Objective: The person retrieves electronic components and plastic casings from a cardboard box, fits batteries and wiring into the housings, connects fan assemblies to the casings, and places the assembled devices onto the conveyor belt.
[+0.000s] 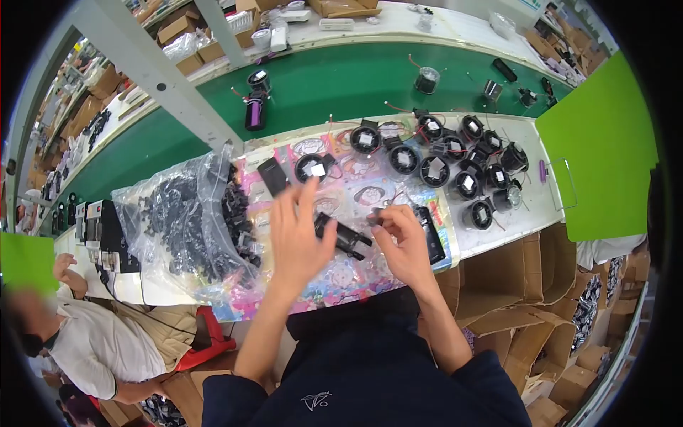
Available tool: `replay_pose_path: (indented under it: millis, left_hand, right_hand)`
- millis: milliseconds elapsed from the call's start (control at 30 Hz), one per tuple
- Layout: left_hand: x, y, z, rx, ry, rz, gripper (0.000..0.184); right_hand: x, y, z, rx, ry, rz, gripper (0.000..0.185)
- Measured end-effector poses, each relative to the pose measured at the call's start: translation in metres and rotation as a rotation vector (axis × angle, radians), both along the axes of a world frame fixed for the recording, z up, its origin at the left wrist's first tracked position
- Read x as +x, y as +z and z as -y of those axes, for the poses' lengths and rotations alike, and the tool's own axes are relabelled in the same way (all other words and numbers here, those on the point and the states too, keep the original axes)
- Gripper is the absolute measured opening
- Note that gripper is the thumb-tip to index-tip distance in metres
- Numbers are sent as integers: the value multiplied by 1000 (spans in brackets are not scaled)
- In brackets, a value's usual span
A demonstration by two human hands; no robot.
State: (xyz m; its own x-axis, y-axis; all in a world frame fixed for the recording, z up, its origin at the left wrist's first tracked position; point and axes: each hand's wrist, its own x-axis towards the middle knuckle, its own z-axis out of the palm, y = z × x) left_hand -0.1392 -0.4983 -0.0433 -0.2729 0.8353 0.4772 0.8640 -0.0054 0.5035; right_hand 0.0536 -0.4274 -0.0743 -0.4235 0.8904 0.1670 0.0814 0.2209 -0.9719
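My left hand (297, 231) is open, its fingers spread and slightly blurred above the colourful printed sheet. Near its thumb lies a long black plastic housing (345, 236), tilted across the sheet. My right hand (404, 245) pinches a small dark part (375, 216) between thumb and fingertips, just above the housing's right end; its exact kind is too small to tell. Partly behind that hand rests another black housing (431, 236). Beyond my left fingertips are a round black motor unit (310, 168) with a white label and a flat black cover (272, 176).
Several round black motor units (434, 171) with wires crowd the right side. To the left, a clear plastic bag (181, 220) spills small black parts. A green conveyor belt (341, 78) runs behind. Cardboard boxes (498, 274) stand at lower right; another person (107, 341) sits at left.
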Motion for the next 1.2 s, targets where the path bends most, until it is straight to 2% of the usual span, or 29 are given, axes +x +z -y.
replay_pose_path:
  millis: [67, 167, 267, 300, 400, 433, 567, 700, 800, 933, 1033, 1133, 1167, 1200]
  left_hand:
    - [-15, 2, -35, 11, 101, -221, 77]
    - [-44, -29, -72, -83, 35, -286, 72]
    - [-41, -13, -74, -135, -57, -81, 67]
    - [-30, -3, -67, -53, -62, 41, 60]
    - [-9, 25, -38, 36, -255, 160, 58]
    - [-1, 34, -27, -1, -280, 238, 59]
    - [12, 34, 0, -43, -381, 305, 63]
    - [20, 29, 18, -53, -373, 313, 63]
    - [25, 29, 29, -37, -330, 449, 61]
    - [32, 24, 42, 15, -331, 422, 58]
    - [38, 14, 45, 47, -389, 416, 56]
    - [46, 8, 42, 31, -462, 1109, 47]
    - [50, 5, 42, -59, -387, 1201, 35]
    - [51, 1, 42, -89, -378, 1253, 33]
  right_hand:
    - [7, 6, 1, -245, 17, -271, 25]
    - [20, 10, 0, -175, -12, -198, 27]
    - [27, 17, -2, -118, -38, -252, 31]
    - [28, 34, -2, -91, -87, -215, 34]
    - [42, 66, -12, 259, -54, 183, 41]
    - [42, 74, -18, 464, 24, 195, 48]
    - [33, 82, -18, 389, 303, 139, 51]
    - [29, 76, -15, 322, 448, 279, 51]
    - [27, 66, -8, 260, 425, 236, 48]
    - [25, 57, 11, -157, 367, -16, 30]
    - [27, 46, 18, -158, 302, -55, 28]
    - [26, 40, 30, -104, 174, -94, 31]
    - [24, 41, 34, -34, 155, -46, 37]
    - [22, 44, 37, 9, 128, -20, 37]
